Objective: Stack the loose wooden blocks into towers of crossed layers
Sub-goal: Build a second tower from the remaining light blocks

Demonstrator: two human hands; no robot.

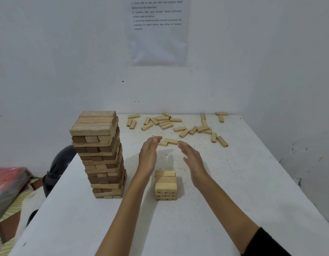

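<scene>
A tall tower of crossed wooden blocks (100, 156) stands at the left of the white table (243, 182). A short tower of small pale blocks (165, 185) stands at the middle, between my forearms. Beyond it, my left hand (148, 154) and my right hand (192, 157) reach out over the table, palms facing each other, fingers straight and apart, holding nothing. Two loose blocks (169, 141) lie just past my fingertips. Several more loose blocks (165, 121) are scattered along the far edge.
A white wall with a printed paper sheet (157, 30) rises right behind the table. Off the table's left edge are a dark rounded object (58, 169) and a blurred red thing (10, 180). The table's right edge runs diagonally near the side wall.
</scene>
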